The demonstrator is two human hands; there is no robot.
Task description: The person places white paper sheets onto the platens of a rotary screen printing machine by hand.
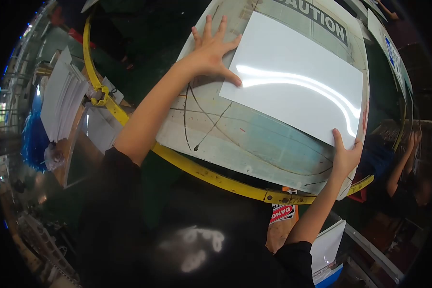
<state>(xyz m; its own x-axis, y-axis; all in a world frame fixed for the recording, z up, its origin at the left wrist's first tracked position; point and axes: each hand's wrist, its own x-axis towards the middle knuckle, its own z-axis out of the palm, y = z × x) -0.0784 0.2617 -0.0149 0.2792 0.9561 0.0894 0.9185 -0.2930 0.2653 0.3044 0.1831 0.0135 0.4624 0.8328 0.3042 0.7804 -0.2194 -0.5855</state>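
Note:
A glossy white sheet (293,72) lies tilted on a pale, worn board (211,125) marked with dark curved lines. My left hand (211,50) is spread at the sheet's left edge, its thumb and a fingertip touching that edge and the palm over the board. At the lower right corner of the sheet is my right hand (346,152), thumb and index finger apart, with fingertips at the edge. Part of a CAUTION label (321,19) shows beyond the sheet's far edge. Light reflects in a curved streak across the sheet.
A curved yellow metal rail (201,175) runs around the board's near side. Stacked white sheets (62,101) stand at the left beside blue plastic (35,134). Another person (408,173) works at the far right. Below the rail lies a red DANGER sign (282,213).

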